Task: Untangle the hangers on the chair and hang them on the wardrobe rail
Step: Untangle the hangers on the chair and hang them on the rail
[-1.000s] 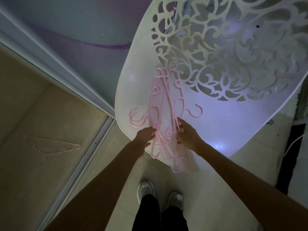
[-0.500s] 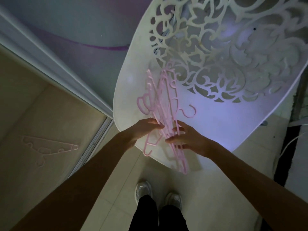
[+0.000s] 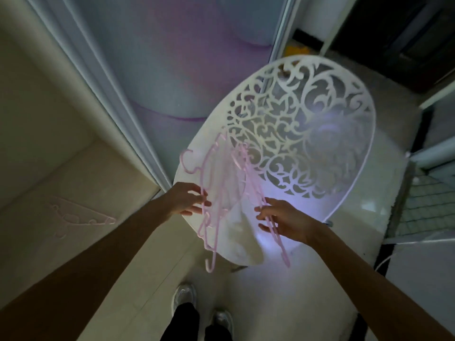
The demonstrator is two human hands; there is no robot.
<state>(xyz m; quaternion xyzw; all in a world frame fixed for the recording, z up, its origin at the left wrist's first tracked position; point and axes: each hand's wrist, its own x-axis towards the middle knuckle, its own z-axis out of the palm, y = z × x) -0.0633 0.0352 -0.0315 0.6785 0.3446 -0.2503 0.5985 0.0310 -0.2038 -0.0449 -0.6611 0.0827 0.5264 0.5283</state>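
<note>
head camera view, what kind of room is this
Probably a dim bedroom or dressing corner at home: a sliding wardrobe door track, pink plastic hangers over a white cut-out chair, and one hanger lying inside.

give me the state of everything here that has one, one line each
pink hangers: tangled in a bunch, lifted over the chair seat, hooks dangling
left hand: fingers closed on the left side of the bunch
right hand: fingers spread, pinching the right-hand hanger
white chair: upright, seat mostly bare
single hanger: lying flat on the wardrobe floor, not hung
wardrobe door: slid open
</note>
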